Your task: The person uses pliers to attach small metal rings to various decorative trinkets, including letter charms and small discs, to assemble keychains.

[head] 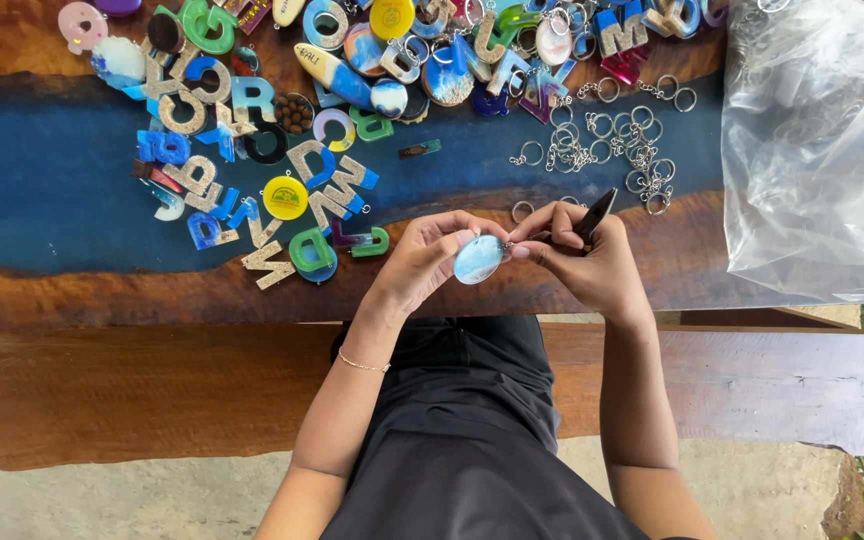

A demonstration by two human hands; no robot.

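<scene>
Tabletop (72, 180): oval pendant (478, 259) tilted, top rightward.

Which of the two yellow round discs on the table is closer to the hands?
The yellow disc among the letter shapes on the blue strip. The other yellow disc lies at the table's far edge, well beyond the left hand.

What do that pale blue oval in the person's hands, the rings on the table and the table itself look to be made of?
The oval looks like cast resin: glossy, with cloudy blue-white swirls. The rings with short chains seem to be metal, thin and silvery. The table appears to be varnished brown wood with a smooth blue band set in, probably resin too. The bag at one end is clear, crinkled plastic.
</scene>
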